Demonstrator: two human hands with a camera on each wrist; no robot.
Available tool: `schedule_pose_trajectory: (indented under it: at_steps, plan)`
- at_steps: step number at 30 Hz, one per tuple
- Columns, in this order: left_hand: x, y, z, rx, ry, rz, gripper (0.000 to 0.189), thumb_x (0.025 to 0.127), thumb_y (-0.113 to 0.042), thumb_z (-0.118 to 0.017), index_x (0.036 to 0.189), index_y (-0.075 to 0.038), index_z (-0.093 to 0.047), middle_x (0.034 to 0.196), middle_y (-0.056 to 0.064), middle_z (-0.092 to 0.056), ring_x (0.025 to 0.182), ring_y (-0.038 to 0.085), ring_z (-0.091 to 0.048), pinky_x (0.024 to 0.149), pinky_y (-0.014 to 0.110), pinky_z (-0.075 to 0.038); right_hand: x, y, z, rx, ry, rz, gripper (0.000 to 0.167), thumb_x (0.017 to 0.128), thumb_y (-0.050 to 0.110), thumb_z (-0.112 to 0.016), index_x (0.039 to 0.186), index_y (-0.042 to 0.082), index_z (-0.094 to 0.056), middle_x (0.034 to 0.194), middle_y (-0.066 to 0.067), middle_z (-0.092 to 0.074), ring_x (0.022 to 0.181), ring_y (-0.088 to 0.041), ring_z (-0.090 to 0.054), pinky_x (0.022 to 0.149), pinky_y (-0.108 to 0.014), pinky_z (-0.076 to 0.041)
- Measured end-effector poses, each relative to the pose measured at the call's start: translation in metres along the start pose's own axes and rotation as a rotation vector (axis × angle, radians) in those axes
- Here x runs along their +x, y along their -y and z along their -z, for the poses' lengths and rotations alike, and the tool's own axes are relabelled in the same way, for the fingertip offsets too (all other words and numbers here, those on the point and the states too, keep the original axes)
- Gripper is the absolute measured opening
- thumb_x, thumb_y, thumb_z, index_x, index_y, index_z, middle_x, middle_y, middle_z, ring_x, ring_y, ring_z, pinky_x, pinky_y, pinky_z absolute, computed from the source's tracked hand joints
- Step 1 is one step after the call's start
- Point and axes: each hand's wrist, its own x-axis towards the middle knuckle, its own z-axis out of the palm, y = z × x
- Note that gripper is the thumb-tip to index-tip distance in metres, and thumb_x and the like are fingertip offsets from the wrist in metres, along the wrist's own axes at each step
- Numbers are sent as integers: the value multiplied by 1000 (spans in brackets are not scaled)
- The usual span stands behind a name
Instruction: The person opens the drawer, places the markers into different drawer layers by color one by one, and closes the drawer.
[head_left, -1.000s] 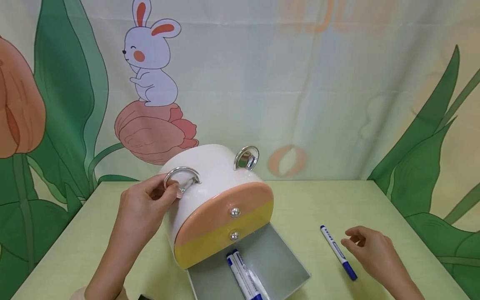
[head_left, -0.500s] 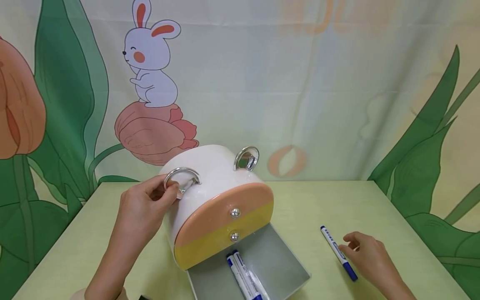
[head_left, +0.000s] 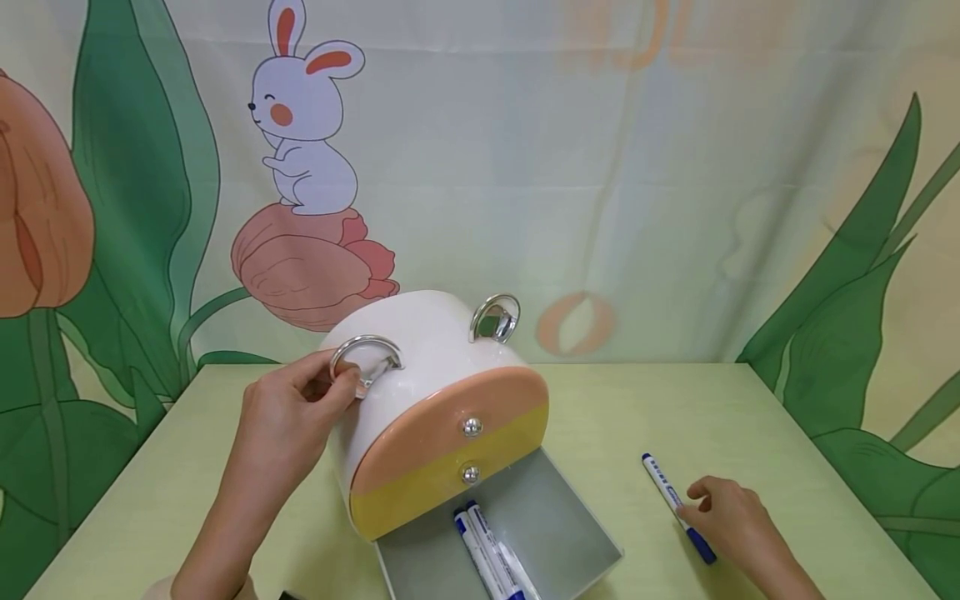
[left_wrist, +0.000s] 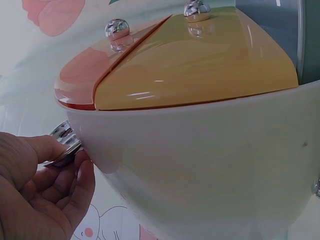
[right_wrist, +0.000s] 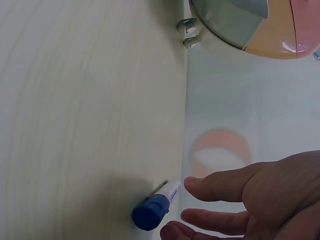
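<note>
My left hand [head_left: 281, 421] pinches the left silver ring handle [head_left: 367, 339] on top of a white rounded drawer box [head_left: 416, 333]. Its front is orange and yellow with two silver knobs. A grey bottom drawer [head_left: 562, 521] stands pulled out, with white markers [head_left: 487, 554] with blue caps lying side by side in it. On the table to the right lies another blue-capped marker [head_left: 662, 482]. My right hand [head_left: 738, 525] is over its capped end, thumb and fingers spread. In the right wrist view, the marker [right_wrist: 152, 207] lies just beyond the fingertips, not gripped.
A second silver ring handle [head_left: 495, 318] rises from the box's right side. The pale green table [head_left: 622, 400] runs back to a printed curtain [head_left: 480, 167]. A small dark object [head_left: 288, 595] peeks in at the bottom edge.
My right hand has moved a little down and left, closing on the table marker's capped end. The left hand keeps its pinch on the ring handle; box and drawer stay put.
</note>
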Motion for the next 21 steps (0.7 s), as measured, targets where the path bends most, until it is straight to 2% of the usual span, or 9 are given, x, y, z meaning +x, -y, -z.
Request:
schedule_pose_trajectory:
  at_steps: [16,21]
  plan:
    - [0,1,-1,9,-14,-11,17,99,-17,-65,84,-11,-69,73,4,-60,79,19,-54,60,20,-47,5,-7,-10,1,24,5,30,90,13,-79,107,-9,-67,88,-9,-67,74,-22,-58,62,-34,-53]
    - [0,1,-1,7,-9,-8,16,100,-19,-65,87,-10,-70,74,5,-59,80,20,-54,61,20,-47,7,-7,-13,-3,33,9,29,89,9,-80,106,-9,-67,87,-9,-67,74,-22,-57,63,-34,-53]
